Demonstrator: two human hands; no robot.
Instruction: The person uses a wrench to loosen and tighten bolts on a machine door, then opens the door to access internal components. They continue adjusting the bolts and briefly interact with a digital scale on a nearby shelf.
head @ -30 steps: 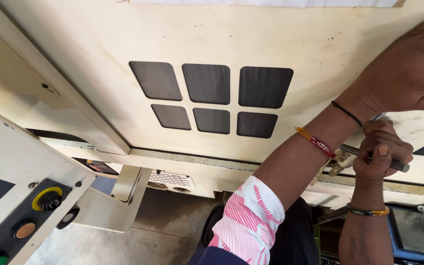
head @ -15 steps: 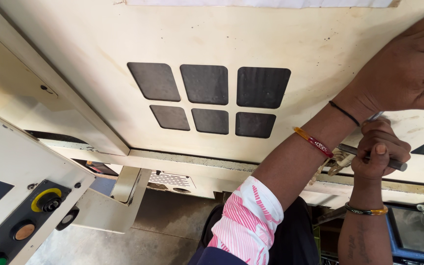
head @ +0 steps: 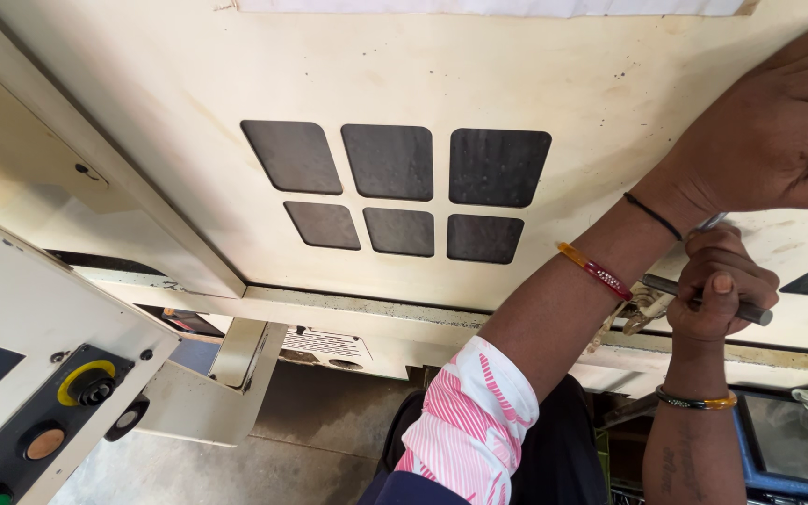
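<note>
My left hand (head: 778,131) lies flat and spread against the cream machine panel (head: 535,75), far right, bracing it. My right hand (head: 717,281) sits just beneath that wrist, fist wrapped tight round a grey metal tool bar (head: 694,295) that runs crosswise along the panel's lower edge; a bunch of keys (head: 633,309) hangs just left of the fist. I cannot see the tool's working tip, since my own fingers and left wrist hide it.

The risk I judge greatest is the bar slipping out of its seat while I bear on it. My knuckles sit close to the panel's lower lip (head: 376,309), so a sudden release would drive them into that metal edge. My arms are crossed, left forearm over right, which cramps my pull and makes a jerk harder to check. My bangle (head: 596,271) and wrist thread (head: 652,215) lie near the bar and could snag. If my flat palm slides on the smooth panel, I lose my brace. The six dark windows (head: 395,187) are well to the left, clear of my hands.
</note>
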